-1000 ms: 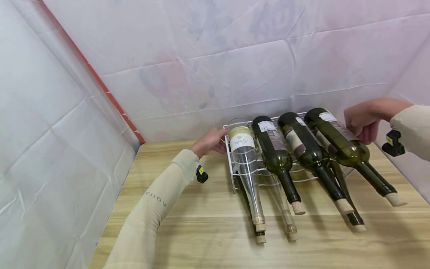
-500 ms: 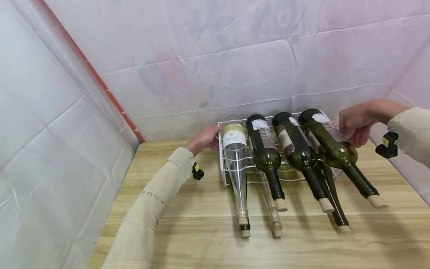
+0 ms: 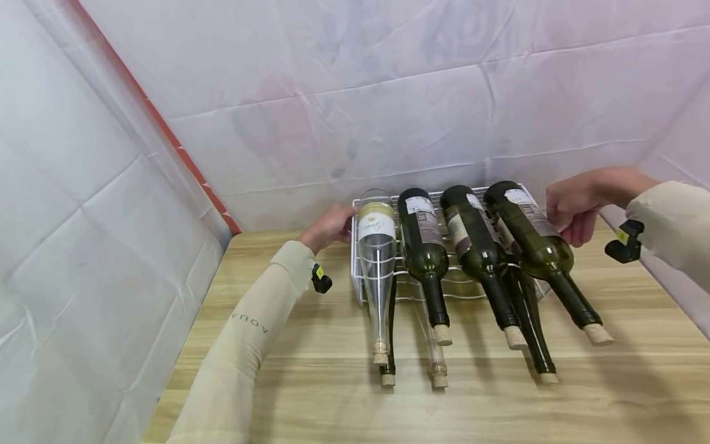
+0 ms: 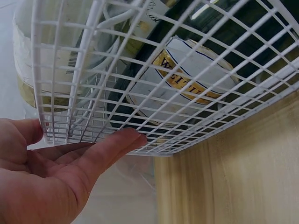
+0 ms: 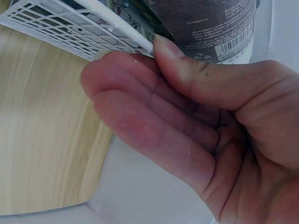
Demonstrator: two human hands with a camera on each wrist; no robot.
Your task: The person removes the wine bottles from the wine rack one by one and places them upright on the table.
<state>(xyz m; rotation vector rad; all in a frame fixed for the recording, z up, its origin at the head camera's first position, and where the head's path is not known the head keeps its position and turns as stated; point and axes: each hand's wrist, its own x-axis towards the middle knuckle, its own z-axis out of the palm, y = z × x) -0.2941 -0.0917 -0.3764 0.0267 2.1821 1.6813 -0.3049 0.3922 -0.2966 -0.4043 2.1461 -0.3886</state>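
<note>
A white wire bottle rack (image 3: 353, 262) stands near the back of the table, loaded with corked bottles lying neck forward. On its upper level are a clear bottle (image 3: 377, 234) at the left and three dark green wine bottles (image 3: 426, 253). My left hand (image 3: 328, 227) grips the rack's back left corner, thumb at the edge and fingers along the mesh side. At the opposite end, my right hand (image 3: 581, 200) pinches the rack's edge between thumb and curled fingers, beside the rightmost green bottle (image 3: 546, 246). A label (image 4: 182, 79) shows through the mesh in the left wrist view.
Below, a clear neck (image 3: 437, 351) and two dark necks (image 3: 524, 327) stick out over the wooden table (image 3: 310, 382). White sheeting (image 3: 410, 123) hangs close behind the rack, and more sheeting (image 3: 111, 277) borders the table on the left.
The rack and its bottles have shifted left across the table and turned a little, the necks swinging left. Both hands have moved left with it, keeping their hold.
</note>
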